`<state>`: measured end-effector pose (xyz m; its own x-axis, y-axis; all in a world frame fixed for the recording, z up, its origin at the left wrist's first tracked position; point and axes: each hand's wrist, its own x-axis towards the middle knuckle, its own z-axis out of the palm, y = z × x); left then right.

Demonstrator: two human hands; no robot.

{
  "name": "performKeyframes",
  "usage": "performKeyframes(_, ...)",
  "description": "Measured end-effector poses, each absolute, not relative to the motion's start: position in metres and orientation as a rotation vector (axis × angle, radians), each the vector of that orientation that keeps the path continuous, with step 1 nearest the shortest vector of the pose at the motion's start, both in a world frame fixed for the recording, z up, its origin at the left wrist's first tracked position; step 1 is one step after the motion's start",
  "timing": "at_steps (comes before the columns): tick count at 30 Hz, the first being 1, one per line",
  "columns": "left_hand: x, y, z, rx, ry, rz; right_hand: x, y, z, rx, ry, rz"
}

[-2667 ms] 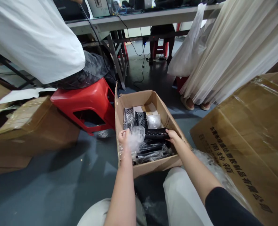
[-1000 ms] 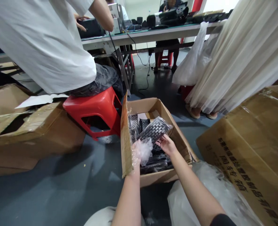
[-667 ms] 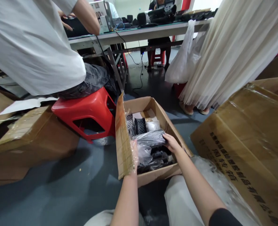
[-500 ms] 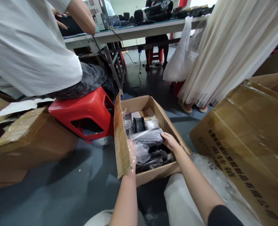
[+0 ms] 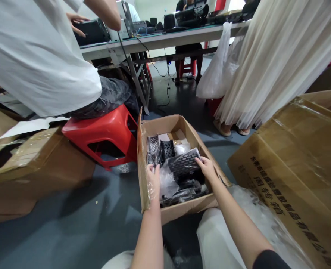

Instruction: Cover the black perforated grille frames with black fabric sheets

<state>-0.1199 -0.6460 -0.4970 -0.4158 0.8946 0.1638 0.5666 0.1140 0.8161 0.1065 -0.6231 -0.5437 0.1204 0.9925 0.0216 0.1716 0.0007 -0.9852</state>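
An open cardboard box [image 5: 179,213] sits on the floor in front of me. My right hand [image 5: 206,167] pinches the right end of a dark perforated panel [image 5: 183,161] in clear plastic, tilted above the other contents. Just inside the box's left wall is my left hand [image 5: 153,181], thumb and finger apart, close to the panel's left end but not on it. Behind the panel lie a black perforated part [image 5: 167,148] and a greyish perforated part [image 5: 153,144]. Crumpled clear plastic [image 5: 168,183] and black wrapped pieces [image 5: 183,196] fill the near side.
A person sits on a red stool [image 5: 103,134] at left, by a long workbench [image 5: 165,43]. Another carton [image 5: 36,168] stands at left, a large printed carton [image 5: 291,168] at right. A person in a long pale skirt [image 5: 268,67] stands beyond. Plastic bags [image 5: 246,209] lie near my knee.
The panel has turned so its perforated face shows, held by my right hand. My left hand has come off its left end and sits higher. The view has shifted slightly.
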Motion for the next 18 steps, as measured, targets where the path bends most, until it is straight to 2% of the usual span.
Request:
performKeyframes(3,-0.107,-0.645,-0.479,1.799,1.776,1.081,0.103,-0.615,-0.512,-1.359,-1.784,0.862)
performKeyframes(7,-0.094,-0.646,-0.468,2.004,1.426,0.773,0.079,-0.605,-0.468,-1.061,-2.209,0.882)
performKeyframes(10,-0.096,-0.645,-0.472,1.875,1.470,0.765,0.072,-0.604,-0.463,-1.064,-1.943,0.902)
performKeyframes(13,-0.105,-0.642,-0.481,1.563,1.665,1.005,0.080,-0.615,-0.489,-1.288,-1.395,0.881)
performKeyframes(15,-0.111,-0.640,-0.486,1.329,1.789,1.174,0.085,-0.627,-0.512,-1.421,-1.044,1.082)
performKeyframes(18,-0.116,-0.637,-0.492,1.161,1.868,1.233,0.084,-0.641,-0.538,-1.302,-0.700,1.582)
